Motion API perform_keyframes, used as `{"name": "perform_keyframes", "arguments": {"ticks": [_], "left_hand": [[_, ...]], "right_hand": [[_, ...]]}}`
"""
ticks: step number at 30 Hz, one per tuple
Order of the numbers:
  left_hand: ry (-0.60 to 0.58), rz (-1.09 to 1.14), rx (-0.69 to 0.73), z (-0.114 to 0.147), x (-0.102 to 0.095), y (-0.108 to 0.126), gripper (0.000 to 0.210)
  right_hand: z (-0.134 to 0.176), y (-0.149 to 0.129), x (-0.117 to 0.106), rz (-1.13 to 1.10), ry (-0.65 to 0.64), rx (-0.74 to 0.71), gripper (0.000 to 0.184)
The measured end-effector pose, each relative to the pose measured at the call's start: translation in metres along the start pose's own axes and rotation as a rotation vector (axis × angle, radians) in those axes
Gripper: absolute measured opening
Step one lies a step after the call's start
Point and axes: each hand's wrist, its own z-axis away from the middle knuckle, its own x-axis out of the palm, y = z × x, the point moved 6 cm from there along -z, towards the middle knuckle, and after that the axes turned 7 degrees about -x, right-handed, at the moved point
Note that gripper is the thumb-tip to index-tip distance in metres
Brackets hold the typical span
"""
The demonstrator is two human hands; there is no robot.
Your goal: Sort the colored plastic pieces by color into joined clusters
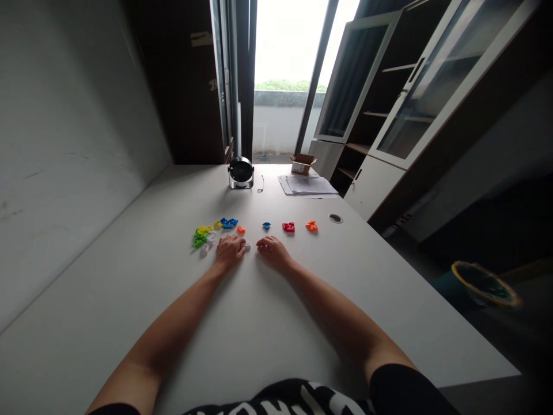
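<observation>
Fingers bent, my left hand (230, 249) is reaching a white piece (247, 246) at its fingertips; I'm not managing to tell whether it's pinching or merely touching. My right hand (272, 249) is facing it, loosely curled, showing nothing held, its palm hiding from me. With a loose hold, I'd be risking the piece skidding over the smooth table (259, 323). Just beyond the left knuckles an orange piece (241, 229) is lying exposed to a knock; green pieces (200, 238) are crowding farther left, where a careless sweep could be scattering them.
</observation>
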Motion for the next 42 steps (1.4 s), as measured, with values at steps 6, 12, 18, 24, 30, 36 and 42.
{"name": "perform_keyframes", "arguments": {"ticks": [6, 12, 18, 24, 30, 36, 42], "left_hand": [[-0.033, 0.032, 0.094, 0.001, 0.002, 0.015, 0.017], [-0.04, 0.096, 0.177, 0.004, 0.003, 0.023, 0.02], [-0.018, 0.136, 0.153, 0.006, 0.002, 0.018, 0.019], [0.041, 0.077, 0.007, 0.006, -0.003, 0.008, 0.02], [0.178, -0.014, -0.156, 0.006, -0.009, -0.015, 0.015], [0.18, -0.033, -0.22, 0.007, -0.007, -0.027, 0.018], [0.162, 0.015, -0.105, 0.003, 0.0, -0.021, 0.02]], "right_hand": [[-0.001, -0.001, -0.001, -0.017, 0.019, 0.015, 0.017], [0.0, -0.003, -0.002, -0.049, 0.029, 0.028, 0.009], [0.002, -0.014, -0.003, -0.045, -0.008, -0.027, 0.007], [0.004, -0.004, -0.013, 0.171, 0.118, 0.05, 0.009], [0.009, 0.003, -0.024, 0.239, 0.198, 0.147, 0.012], [0.008, -0.005, -0.019, 0.329, 0.128, 0.092, 0.01], [0.007, 0.003, -0.011, 0.32, 0.039, 0.1, 0.007]]}}
